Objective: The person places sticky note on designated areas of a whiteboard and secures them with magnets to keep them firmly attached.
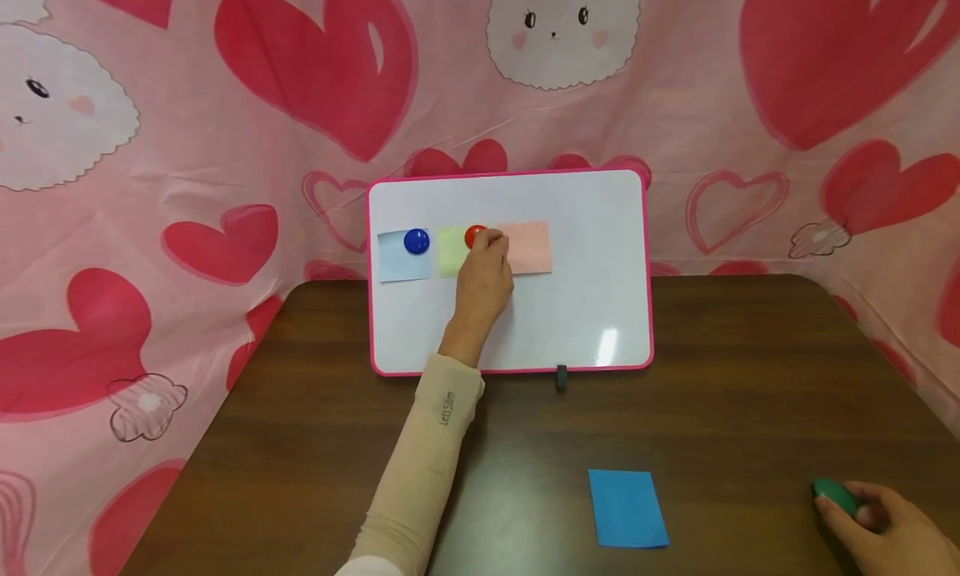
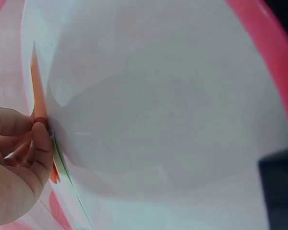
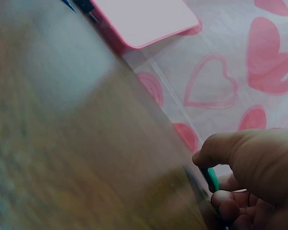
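At the whiteboard (image 1: pixel 585 309), my left hand (image 1: pixel 483 280) reaches to the left edge of a salmon-pink paper note (image 1: pixel 529 247). Its thumb and fingers pinch a small dark-red round magnet (image 2: pixel 41 122) against that note, mostly hidden by the fingertips. Just left of it, a red magnet (image 1: pixel 474 236) sits on a pale green note (image 1: pixel 450 259), partly covered by the hand. A blue magnet (image 1: pixel 417 242) lies over the light blue note (image 1: pixel 401 263) farther left. My right hand (image 1: pixel 892 530) pinches a green magnet (image 1: pixel 836 497) low over the table's right side.
A bright blue square note (image 1: pixel 628 509) lies on the dark wooden table (image 1: pixel 750 393) near the front. The pink-framed board stands at the table's back edge, a small black foot (image 1: pixel 561 378) under it. Behind hangs a pink heart-printed cloth (image 1: pixel 697 101).
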The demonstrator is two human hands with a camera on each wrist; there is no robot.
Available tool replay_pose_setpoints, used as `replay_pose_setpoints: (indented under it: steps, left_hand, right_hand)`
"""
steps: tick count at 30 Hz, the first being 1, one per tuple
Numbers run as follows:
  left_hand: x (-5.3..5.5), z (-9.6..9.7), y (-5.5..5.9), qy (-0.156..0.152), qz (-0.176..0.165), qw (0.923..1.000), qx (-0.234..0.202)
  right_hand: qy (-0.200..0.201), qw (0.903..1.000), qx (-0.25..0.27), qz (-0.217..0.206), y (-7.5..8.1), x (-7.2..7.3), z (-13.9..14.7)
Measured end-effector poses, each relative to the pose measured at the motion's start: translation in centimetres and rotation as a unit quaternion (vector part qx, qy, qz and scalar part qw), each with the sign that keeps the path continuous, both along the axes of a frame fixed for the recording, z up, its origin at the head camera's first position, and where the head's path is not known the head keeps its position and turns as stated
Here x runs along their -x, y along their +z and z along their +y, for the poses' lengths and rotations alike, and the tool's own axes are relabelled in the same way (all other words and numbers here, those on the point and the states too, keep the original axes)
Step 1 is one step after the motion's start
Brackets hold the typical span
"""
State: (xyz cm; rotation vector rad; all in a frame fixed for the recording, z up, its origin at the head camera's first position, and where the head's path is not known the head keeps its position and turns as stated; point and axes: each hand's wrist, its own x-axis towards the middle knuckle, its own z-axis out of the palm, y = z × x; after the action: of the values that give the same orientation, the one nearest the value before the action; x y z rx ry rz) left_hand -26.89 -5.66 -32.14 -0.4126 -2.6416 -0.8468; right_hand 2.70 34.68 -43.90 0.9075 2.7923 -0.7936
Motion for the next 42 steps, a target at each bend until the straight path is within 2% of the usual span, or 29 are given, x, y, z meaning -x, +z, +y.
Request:
replay_pose_setpoints:
  steps: [9,16,20,28,42]
  left_hand:
    - [0.20,-0.07,-0.04,-0.005,0.001,0.9999,0.015]
    - [0.25,-0.08,0.04,0.001,-0.006,0.9993,0.037]
    - [0.19,-0.03,0.09,-0.003,-0.011,0.9993,0.036]
    - [0.21,-0.04,-0.01,-0.011,0.000,0.9992,0.039]
    - [0.00,-0.02,-0.04,-0.015,-0.010,0.9984,0.055]
  right_hand:
    - [-0.012,0.9999,0.003,-0.004,-0.04,0.07,-0.13]
    - [-0.022,0.9997,0.000,0.012,-0.15,0.00,-0.33]
    - [-0.026,0.9995,0.002,0.015,-0.19,-0.01,-0.34]
    - [-0.033,0.9995,0.006,0.001,0.02,0.02,-0.44]
    - [-0.036,0.9991,-0.001,0.022,-0.09,-0.06,-0.56]
